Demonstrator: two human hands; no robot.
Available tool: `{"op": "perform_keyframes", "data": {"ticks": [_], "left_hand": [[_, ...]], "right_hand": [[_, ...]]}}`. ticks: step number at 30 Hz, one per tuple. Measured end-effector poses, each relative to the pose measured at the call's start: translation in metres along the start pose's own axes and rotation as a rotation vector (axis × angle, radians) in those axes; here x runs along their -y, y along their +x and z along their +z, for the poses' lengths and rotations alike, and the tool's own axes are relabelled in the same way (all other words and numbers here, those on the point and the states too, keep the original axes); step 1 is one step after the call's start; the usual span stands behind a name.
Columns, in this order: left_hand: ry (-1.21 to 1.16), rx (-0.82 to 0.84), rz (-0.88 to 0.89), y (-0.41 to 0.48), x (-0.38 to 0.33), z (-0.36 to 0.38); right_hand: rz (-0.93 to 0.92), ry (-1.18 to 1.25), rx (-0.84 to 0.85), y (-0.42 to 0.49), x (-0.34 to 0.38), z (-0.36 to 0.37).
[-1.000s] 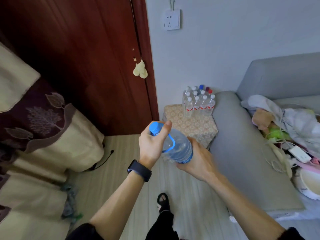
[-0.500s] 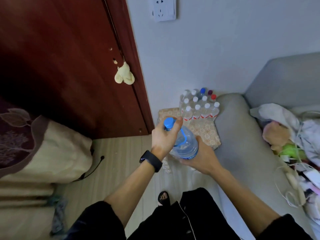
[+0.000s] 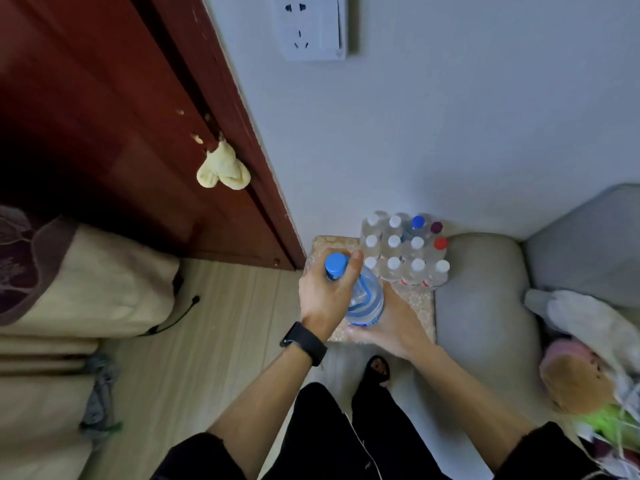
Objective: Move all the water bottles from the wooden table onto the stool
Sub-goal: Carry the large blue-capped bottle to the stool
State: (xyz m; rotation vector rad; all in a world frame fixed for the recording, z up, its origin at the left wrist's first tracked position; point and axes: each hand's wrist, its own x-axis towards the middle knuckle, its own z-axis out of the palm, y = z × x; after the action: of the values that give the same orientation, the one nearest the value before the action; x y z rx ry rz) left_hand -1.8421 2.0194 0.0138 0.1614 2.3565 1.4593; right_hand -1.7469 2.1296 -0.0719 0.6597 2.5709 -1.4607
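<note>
A large clear water bottle [image 3: 367,299] with a blue cap and blue handle hangs just above the front left part of the patterned stool [image 3: 417,299]. My left hand [image 3: 325,296] grips its neck and cap. My right hand [image 3: 391,327] cups its base from below and the right. Several small water bottles [image 3: 405,252], mostly white-capped, with one blue, one red and one dark cap, stand packed together at the back of the stool against the wall.
A dark red door [image 3: 121,116] with a yellow cloth [image 3: 223,168] hanging on it stands to the left. A grey sofa [image 3: 485,299] touches the stool's right side, with clothes and a plush toy [image 3: 581,372] on it. Cream bedding [image 3: 79,282] lies at left. My foot [image 3: 377,368] is below the stool.
I have stepped closer to the stool. Both hands have carried the large bottle forward and down, from in front of the stool to just over its front part.
</note>
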Motion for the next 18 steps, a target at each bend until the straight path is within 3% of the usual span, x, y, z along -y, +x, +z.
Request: {"op": "perform_keyframes", "data": {"ticks": [4, 6, 13, 18], "left_hand": [[0.012, -0.067, -0.008, 0.027, 0.007, 0.018], [0.025, -0.098, -0.012, 0.043, 0.016, 0.026], [0.116, -0.171, -0.031, 0.126, 0.061, 0.049], [0.146, -0.182, -0.030, 0.186, 0.105, 0.076]], "right_hand": [[0.041, -0.059, 0.099, 0.044, -0.026, -0.001], [0.014, -0.240, 0.096, 0.064, -0.045, 0.000], [-0.016, -0.569, -0.186, 0.130, -0.088, -0.014], [0.099, -0.705, -0.054, 0.182, -0.124, -0.009]]}}
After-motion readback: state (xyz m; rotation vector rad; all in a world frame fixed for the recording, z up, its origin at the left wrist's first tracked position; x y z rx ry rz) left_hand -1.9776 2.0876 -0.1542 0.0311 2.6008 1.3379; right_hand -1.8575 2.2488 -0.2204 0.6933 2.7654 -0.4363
